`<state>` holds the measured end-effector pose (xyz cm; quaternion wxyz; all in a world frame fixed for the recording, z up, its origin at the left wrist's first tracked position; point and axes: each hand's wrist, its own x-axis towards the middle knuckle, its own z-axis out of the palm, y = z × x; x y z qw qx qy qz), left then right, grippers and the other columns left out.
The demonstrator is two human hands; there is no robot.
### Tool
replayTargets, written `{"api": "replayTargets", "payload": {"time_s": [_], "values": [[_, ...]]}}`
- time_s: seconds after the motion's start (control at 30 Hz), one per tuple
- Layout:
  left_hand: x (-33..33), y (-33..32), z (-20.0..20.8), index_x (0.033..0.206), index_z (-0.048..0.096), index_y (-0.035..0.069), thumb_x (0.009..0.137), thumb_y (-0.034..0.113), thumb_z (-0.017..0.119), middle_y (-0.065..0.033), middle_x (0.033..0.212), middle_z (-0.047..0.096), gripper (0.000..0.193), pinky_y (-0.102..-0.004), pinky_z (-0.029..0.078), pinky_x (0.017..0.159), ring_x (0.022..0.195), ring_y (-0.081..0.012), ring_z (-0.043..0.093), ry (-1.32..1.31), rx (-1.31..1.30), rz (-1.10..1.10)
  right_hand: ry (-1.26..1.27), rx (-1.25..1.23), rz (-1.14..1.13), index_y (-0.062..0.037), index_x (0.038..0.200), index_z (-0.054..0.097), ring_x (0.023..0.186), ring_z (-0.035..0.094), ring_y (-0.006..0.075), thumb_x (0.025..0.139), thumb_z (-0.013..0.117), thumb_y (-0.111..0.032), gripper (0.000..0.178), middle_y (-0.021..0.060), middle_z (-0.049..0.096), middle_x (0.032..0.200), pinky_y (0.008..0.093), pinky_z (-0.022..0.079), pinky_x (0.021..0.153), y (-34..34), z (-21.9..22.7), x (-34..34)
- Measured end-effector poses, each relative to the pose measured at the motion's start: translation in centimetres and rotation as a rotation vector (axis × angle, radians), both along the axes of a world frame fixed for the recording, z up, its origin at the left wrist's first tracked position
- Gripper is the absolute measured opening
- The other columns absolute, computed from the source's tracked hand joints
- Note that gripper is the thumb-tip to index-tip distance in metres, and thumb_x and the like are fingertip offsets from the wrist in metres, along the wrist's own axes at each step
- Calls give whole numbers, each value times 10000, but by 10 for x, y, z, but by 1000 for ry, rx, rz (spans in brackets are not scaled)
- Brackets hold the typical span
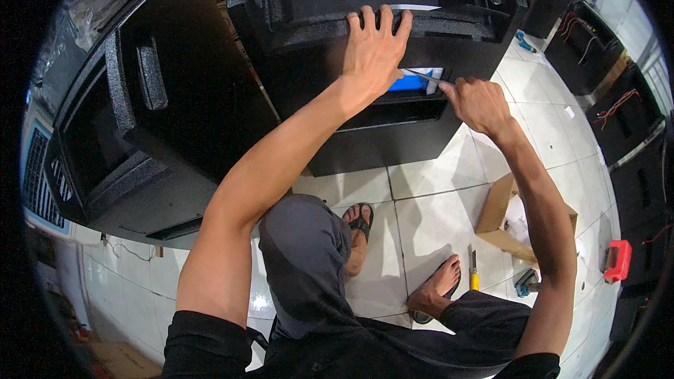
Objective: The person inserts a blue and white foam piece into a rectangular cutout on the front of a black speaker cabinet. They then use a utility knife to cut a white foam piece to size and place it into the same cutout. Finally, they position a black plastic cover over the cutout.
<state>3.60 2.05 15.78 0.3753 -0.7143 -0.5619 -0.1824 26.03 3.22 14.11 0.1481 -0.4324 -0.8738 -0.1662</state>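
Observation:
A large black speaker-like cabinet (379,142) stands in front of me on the floor. My left hand (375,49) rests on its upper edge, fingers spread over the rim and thumb down beside a rectangular opening. Inside that opening a blue and white piece (409,83) shows in part. My right hand (481,104) is closed on a thin, pointed grey metal tool (430,78), whose kind I cannot make out. The tool's tip reaches across the opening towards my left thumb. Below lies a wider dark slot (397,114).
Another black cabinet (189,77) stands close on the left. On the tiled floor are an open cardboard box (502,228), a yellow-handled blade tool (474,277), a teal tool (526,283) and a red case (618,261). Black boxes with red wires (618,109) line the right.

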Motion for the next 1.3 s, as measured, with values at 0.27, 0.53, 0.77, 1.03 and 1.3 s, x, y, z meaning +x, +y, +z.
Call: {"api": "replayTargets", "payload": {"time_s": [0.27, 0.53, 0.77, 1.03, 1.3], "values": [[-3, 1, 2, 1439, 414, 112, 593, 468, 867, -222, 1360, 488, 1023, -536, 376, 974, 1224, -429, 483, 55, 11, 18, -59, 12, 0, -32, 678, 690, 603, 680, 352, 1017, 392, -468, 628, 196, 660, 639, 433, 566, 584, 12, -2, -18], [-5, 8, -3, 1424, 418, 113, 620, 493, 835, -240, 1305, 523, 982, -510, 394, 954, 1196, -406, 506, 114, 78, 38, -101, -71, -73, -34, 723, 704, 659, 703, 348, 1025, 339, -499, 664, 197, 673, 668, 428, 580, 583, 29, -14, -25], [12, -18, 19, 1413, 431, 65, 681, 436, 809, -289, 1322, 504, 904, -519, 378, 1013, 1227, -418, 488, 29, -56, 17, -107, 51, -29, -44, 766, 706, 643, 710, 317, 1027, 359, -475, 612, 187, 672, 655, 393, 586, 547, 24, -14, -26], [-4, 7, 7, 1405, 441, 139, 632, 643, 758, -253, 1246, 525, 976, -507, 402, 887, 1123, -410, 518, 176, 58, 2, -3, -192, -253, -66, 934, 717, 886, 710, 348, 1034, 309, -486, 594, 187, 717, 921, 444, 576, 774, 10, -2, -41], [-9, -11, 26, 1470, 379, 129, 623, 680, 747, -274, 1258, 510, 1075, -469, 397, 891, 1136, -396, 493, 208, -83, 6, -20, -2, -278, -126, 741, 759, 706, 727, 255, 990, 386, -541, 612, 103, 722, 726, 404, 568, 552, -12, 0, -20]]}}
